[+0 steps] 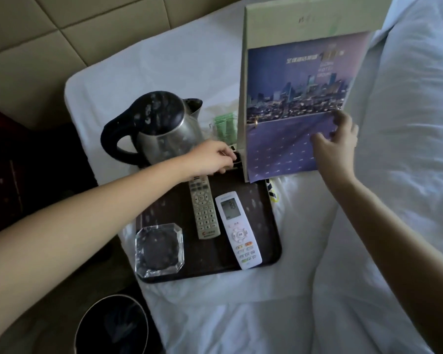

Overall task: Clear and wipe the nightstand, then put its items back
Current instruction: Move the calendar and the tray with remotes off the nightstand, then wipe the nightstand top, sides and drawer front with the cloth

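Observation:
A dark tray (pixel 269 221) lies on the white bed and carries a grey TV remote (pixel 203 208), a white air-conditioner remote (pixel 238 229) and a clear glass ashtray (pixel 159 250). A steel kettle (pixel 161 126) with a black lid and handle stands behind it. My right hand (pixel 336 140) holds the edge of a tall upright display board (pixel 299 103) with a purple city poster. My left hand (pixel 215 158) pinches a small dark object (pixel 237 159) at the board's foot; what it is cannot be told. Green sachets (pixel 225 127) lie behind.
A dark nightstand (pixel 0 190) shows at the far left. A round black waste bin (pixel 113 325) stands on the floor below the bed's edge. A padded beige headboard (pixel 69 26) runs along the top. A white duvet (pixel 407 162) fills the right side.

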